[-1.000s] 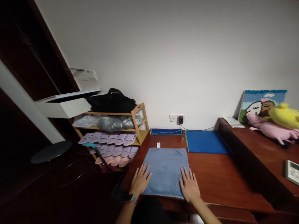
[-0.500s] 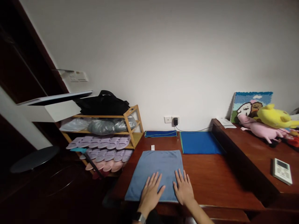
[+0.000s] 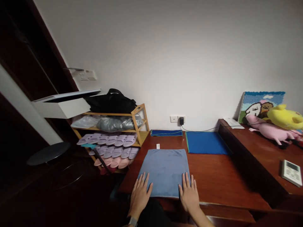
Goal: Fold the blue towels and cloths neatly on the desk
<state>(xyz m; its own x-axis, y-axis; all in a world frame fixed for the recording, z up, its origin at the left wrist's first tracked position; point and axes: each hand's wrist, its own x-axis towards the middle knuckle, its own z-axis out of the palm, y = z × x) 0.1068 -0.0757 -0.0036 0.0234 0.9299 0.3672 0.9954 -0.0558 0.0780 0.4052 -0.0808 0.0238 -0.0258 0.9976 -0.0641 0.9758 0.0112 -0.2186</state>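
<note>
A grey-blue towel [image 3: 167, 170] lies spread flat on the dark red wooden table [image 3: 217, 176], with a small white tag [image 3: 158, 146] at its far edge. My left hand [image 3: 140, 192] rests palm down over the towel's near left corner, its fingers stretched forward. At the near right corner, my right hand [image 3: 188, 193] lies flat too, fingers spread and partly on the cloth. Neither hand grips anything. Farther back are a folded blue cloth [image 3: 167, 133] with green edging and a flat blue cloth [image 3: 207, 142] to its right.
Left of the table stands a wooden rack [image 3: 139, 126] with slippers [image 3: 117, 140], wrapped bundles and a black bag [image 3: 113, 102]. A round stool [image 3: 48, 153] is farther left. On the raised right surface lie plush toys [image 3: 270, 129] and a white calculator-like device [image 3: 292, 172]. A cable runs along the wall.
My hands have moved apart, the left one outward to the towel's left edge and the right one slightly toward its right edge. The view has shifted a little left.
</note>
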